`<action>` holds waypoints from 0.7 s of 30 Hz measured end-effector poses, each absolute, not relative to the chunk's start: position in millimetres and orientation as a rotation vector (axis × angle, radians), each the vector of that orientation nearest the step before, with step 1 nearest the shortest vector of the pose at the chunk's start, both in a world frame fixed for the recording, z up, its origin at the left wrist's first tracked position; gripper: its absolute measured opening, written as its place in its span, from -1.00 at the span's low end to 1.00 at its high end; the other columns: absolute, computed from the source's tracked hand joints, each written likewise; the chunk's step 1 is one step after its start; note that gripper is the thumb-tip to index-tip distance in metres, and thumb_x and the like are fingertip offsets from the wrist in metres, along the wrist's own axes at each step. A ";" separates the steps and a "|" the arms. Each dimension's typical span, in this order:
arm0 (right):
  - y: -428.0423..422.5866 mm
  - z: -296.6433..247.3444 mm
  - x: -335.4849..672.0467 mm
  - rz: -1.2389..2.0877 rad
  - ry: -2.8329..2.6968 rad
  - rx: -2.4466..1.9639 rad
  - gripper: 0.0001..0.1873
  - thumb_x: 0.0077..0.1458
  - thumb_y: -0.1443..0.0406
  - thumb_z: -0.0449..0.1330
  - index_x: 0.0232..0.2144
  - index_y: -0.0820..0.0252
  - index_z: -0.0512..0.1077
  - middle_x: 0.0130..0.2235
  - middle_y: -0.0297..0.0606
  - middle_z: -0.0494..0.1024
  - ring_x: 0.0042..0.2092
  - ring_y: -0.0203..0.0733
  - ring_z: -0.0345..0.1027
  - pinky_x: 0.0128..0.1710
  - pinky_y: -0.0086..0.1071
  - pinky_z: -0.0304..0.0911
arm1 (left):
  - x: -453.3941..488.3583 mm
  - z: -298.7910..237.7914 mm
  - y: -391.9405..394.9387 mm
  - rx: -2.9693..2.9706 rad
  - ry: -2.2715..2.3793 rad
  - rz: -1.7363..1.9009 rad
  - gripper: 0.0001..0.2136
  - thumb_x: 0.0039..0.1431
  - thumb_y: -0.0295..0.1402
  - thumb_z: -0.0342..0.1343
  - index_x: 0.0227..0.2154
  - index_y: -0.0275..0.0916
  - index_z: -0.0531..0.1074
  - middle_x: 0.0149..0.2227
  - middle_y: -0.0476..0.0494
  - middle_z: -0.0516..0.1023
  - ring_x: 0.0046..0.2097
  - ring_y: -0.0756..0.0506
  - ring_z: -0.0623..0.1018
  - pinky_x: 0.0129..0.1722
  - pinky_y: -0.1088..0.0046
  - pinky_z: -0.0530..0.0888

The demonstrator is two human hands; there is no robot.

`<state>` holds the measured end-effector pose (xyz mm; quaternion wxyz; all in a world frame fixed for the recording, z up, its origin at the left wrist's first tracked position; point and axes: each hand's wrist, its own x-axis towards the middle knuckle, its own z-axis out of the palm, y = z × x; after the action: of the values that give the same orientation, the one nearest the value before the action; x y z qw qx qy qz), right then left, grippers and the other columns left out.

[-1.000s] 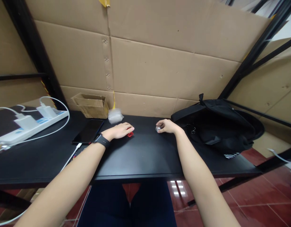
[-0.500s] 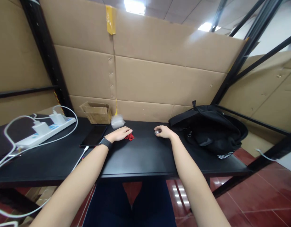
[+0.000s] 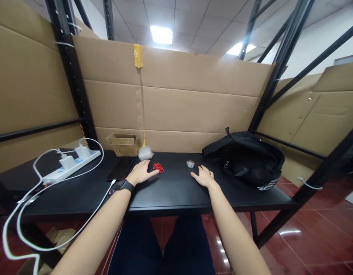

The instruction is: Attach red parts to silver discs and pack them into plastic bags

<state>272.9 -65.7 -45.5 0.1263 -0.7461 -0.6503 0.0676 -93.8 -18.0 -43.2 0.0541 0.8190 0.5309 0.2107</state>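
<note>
On the black table [image 3: 170, 191] lies a small red item [image 3: 158, 167] with an openwork look; its kind is too small to make out. My left hand [image 3: 141, 173] rests just left of it, fingers stretched out and holding nothing. A small round, shiny, clear-and-silver object, like a roll of tape [image 3: 190, 164], sits flat to the right of the red item. Close to its right side is my right hand [image 3: 204, 176], open, with the fingers apart and not touching it.
Left of my hands are a charging phone [image 3: 120, 169], a small cardboard box [image 3: 123, 146], a translucent plastic roll [image 3: 145, 152] and a white power strip [image 3: 72, 166] with looping cables. A black backpack [image 3: 245, 160] lies at the right. Cardboard panels [image 3: 179, 110] close off the back.
My right hand has let go of the round object and drawn back towards me. My left hand has slid left off the red item, which shows more fully. The head view has tilted up.
</note>
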 end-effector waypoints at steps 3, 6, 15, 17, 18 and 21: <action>-88.4 -51.0 267.1 0.185 -1.938 -2.253 -0.06 0.27 -0.21 -0.18 0.43 0.33 0.00 0.48 -0.01 -0.13 0.49 0.11 -0.33 0.40 0.04 -0.30 | -92.3 -55.9 -36.2 2.441 1.769 0.477 0.01 0.08 0.39 -0.14 0.34 -0.38 0.19 0.40 -0.48 0.12 0.43 -0.42 0.11 0.37 0.00 0.06; -98.0 -51.0 262.6 0.178 -1.942 -2.289 -0.01 0.24 -0.26 -0.24 0.45 0.30 -0.08 0.49 -0.08 -0.19 0.49 0.11 -0.40 0.41 0.05 -0.35 | -89.9 -63.8 -43.0 2.388 1.839 0.402 0.04 0.10 0.40 -0.22 0.40 -0.39 0.08 0.46 -0.41 -0.05 0.47 -0.40 -0.03 0.39 -0.03 0.00; -97.4 -44.6 260.3 0.183 -1.964 -2.319 -0.03 0.24 -0.26 -0.26 0.46 0.22 -0.11 0.50 -0.13 -0.23 0.49 0.13 -0.40 0.39 0.13 -0.34 | -92.0 -65.0 -34.1 2.366 1.820 0.383 -0.02 0.11 0.39 -0.23 0.42 -0.22 0.07 0.47 -0.29 -0.08 0.47 -0.40 -0.05 0.37 -0.11 -0.03; -97.8 -44.2 259.2 0.189 -1.964 -2.324 -0.04 0.24 -0.26 -0.26 0.46 0.17 -0.13 0.50 -0.15 -0.24 0.49 0.14 -0.42 0.38 0.19 -0.37 | -91.8 -64.7 -34.7 2.365 1.820 0.385 -0.02 0.11 0.39 -0.25 0.42 -0.22 0.06 0.47 -0.28 -0.08 0.47 -0.39 -0.05 0.37 -0.12 -0.04; -97.9 -44.1 258.7 0.193 -1.965 -2.327 -0.05 0.24 -0.27 -0.27 0.46 0.14 -0.13 0.50 -0.16 -0.25 0.49 0.15 -0.42 0.37 0.23 -0.39 | -91.5 -64.3 -35.3 2.364 1.823 0.381 -0.02 0.11 0.39 -0.25 0.42 -0.23 0.06 0.47 -0.28 -0.08 0.47 -0.39 -0.05 0.38 -0.11 -0.04; -97.5 -44.5 258.1 0.196 -1.964 -2.339 -0.05 0.23 -0.27 -0.29 0.46 0.10 -0.15 0.50 -0.17 -0.26 0.49 0.16 -0.45 0.34 0.32 -0.42 | -90.5 -62.9 -36.8 2.359 1.848 0.364 -0.01 0.11 0.39 -0.28 0.42 -0.24 0.05 0.47 -0.25 -0.06 0.47 -0.36 -0.04 0.38 -0.09 -0.02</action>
<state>258.1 -97.5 -44.5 0.0404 -0.7636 -0.6412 0.0640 -90.5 -36.8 -62.9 0.0612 0.7800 0.6110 0.1204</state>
